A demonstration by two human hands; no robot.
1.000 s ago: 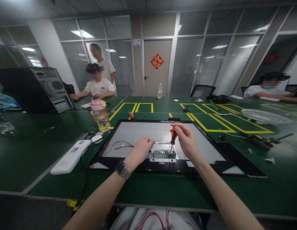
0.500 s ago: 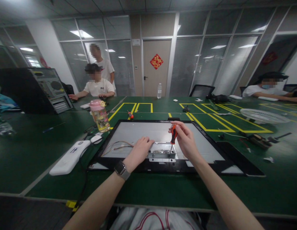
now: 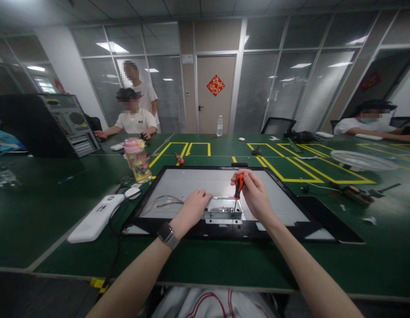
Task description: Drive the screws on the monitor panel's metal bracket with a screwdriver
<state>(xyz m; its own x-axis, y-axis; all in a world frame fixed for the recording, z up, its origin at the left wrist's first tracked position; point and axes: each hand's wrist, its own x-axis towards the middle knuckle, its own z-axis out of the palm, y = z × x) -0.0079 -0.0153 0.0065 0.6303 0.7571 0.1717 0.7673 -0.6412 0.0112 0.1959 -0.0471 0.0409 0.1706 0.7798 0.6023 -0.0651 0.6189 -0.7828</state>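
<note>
Metal bracket [image 3: 224,215] on a display panel [image 3: 188,179], flat on the green table [image 3: 205,260]. Apparent step, screw-turning: right hand [image 3: 257,195] grasps the orange-and-black screwdriver [image 3: 238,185], tip at the bracket's right end — left hand [image 3: 193,207] at its left end, grip indiscernible — next move likely needing steady axial pressure.

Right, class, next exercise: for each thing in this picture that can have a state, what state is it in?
Right hand: closed around the screwdriver
Screwdriver: upright, slightly tilted, tip down at the metal bracket
Left hand: palm down, at the bracket's left end
Panel: lying flat, grey face up
Watch: worn, screen dark
Pink-lidded bottle: upright, lid on
Clear bottle: upright
Door: shut
</note>
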